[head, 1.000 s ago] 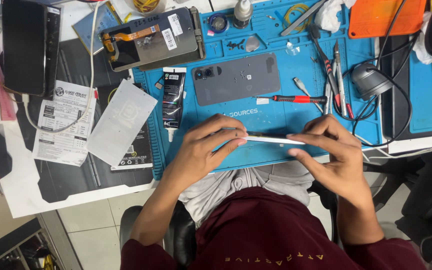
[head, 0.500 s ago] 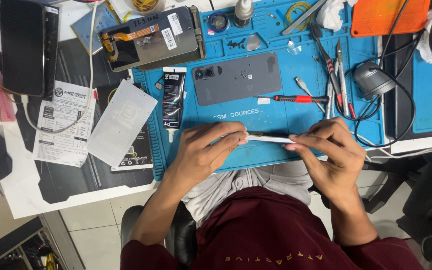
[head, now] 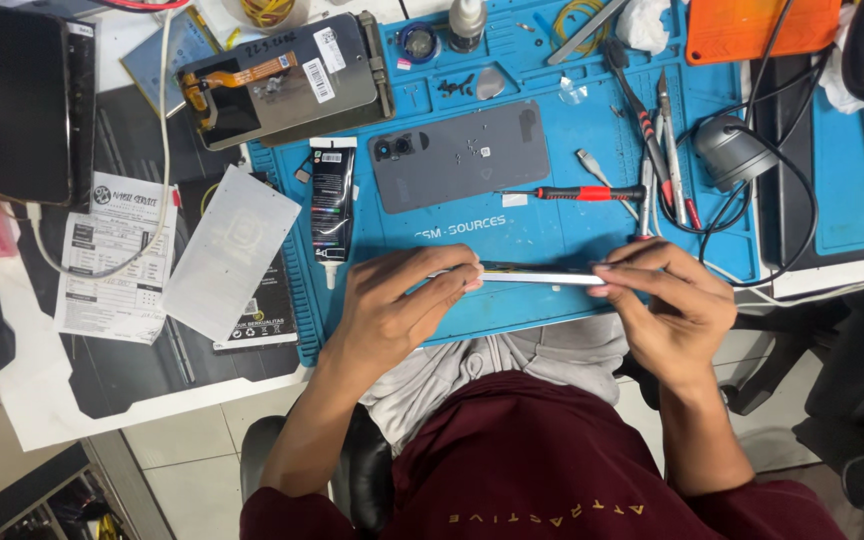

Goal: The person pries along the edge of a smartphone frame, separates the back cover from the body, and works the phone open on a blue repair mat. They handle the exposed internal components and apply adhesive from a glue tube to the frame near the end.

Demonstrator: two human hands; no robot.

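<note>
phone body [head: 537,277], a thin slab seen edge-on, lay pinched between both hands just above the near edge of the blue repair mat [head: 552,240]. its long axis ran left to right, parallel with that near edge. the left hand [head: 397,310] gripped the left end, fingers [head: 452,285] curled and pressed together along the upper side, thumb underneath. the right hand [head: 667,305] gripped the right end the same way, its fingertips [head: 617,275] bunched close on the edge. the slab bridged the gap between the two hands, so neither hand was nearer; each held one end, and the middle stretch showed bare and pale. it could not be told whether the slab touched the mat or floated just above it.

beyond the fingers, toward the middle of the mat, a grey phone back cover [head: 459,155] lay flat, camera holes toward the left. just right of it lay a red-handled screwdriver [head: 582,193], pointing left, and past that a cluster of tweezers [head: 664,150] near the mat's right side. a black glue tube [head: 331,205] stood nozzle-down by the mat's left edge. at the far left corner a display panel [head: 287,80] with an orange flex cable rested face down. left of the mat, on the table, sat a frosted plastic sheet [head: 232,250], a printed paper slip [head: 112,255] and a dark phone [head: 37,105] on a white cable. an orange tray [head: 762,28] occupied the far right.

the person sat at the table's near edge in a maroon top, tiled floor below.
</note>
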